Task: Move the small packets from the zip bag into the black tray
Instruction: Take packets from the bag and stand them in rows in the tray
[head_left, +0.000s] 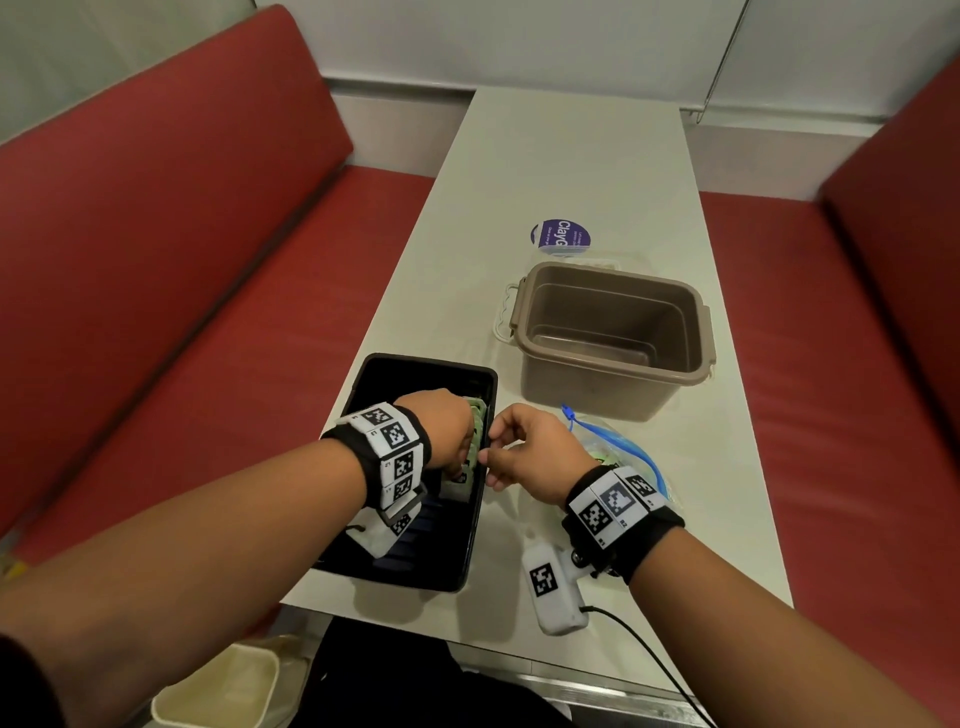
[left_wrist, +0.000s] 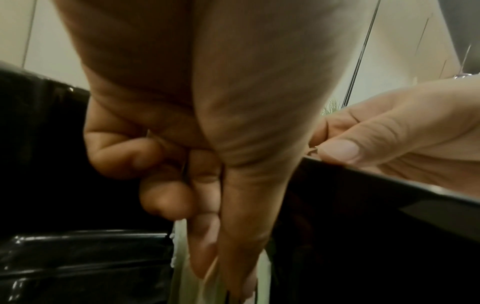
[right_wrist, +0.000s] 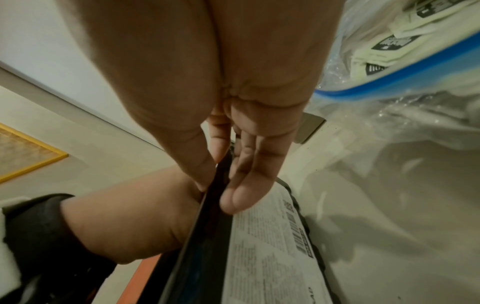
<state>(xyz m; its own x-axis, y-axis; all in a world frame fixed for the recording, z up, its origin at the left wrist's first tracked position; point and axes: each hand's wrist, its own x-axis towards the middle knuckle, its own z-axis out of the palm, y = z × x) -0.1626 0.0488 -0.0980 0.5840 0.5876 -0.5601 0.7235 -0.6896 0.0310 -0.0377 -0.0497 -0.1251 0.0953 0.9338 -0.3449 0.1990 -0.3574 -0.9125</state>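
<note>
The black tray (head_left: 415, 361) lies at the table's near left. My left hand (head_left: 462, 452) reaches into it and grips a bunch of pale green small packets (head_left: 479, 415) against the tray's right wall. In the left wrist view the thumb and fingers of that left hand (left_wrist: 207, 205) pinch the packets (left_wrist: 187, 267) low over the tray floor (left_wrist: 78, 257). My right hand (head_left: 493, 457) pinches the tray's right rim (right_wrist: 207, 226) between thumb and fingers (right_wrist: 244, 185). The zip bag (head_left: 623, 441), blue-zipped, lies behind my right wrist with more packets (right_wrist: 389, 41) inside.
An open brown plastic tub (head_left: 613, 332) stands just beyond the tray and bag. A purple round sticker (head_left: 560, 236) lies farther back on the white table (head_left: 571, 156). Red bench seats (head_left: 182, 260) flank the table on both sides.
</note>
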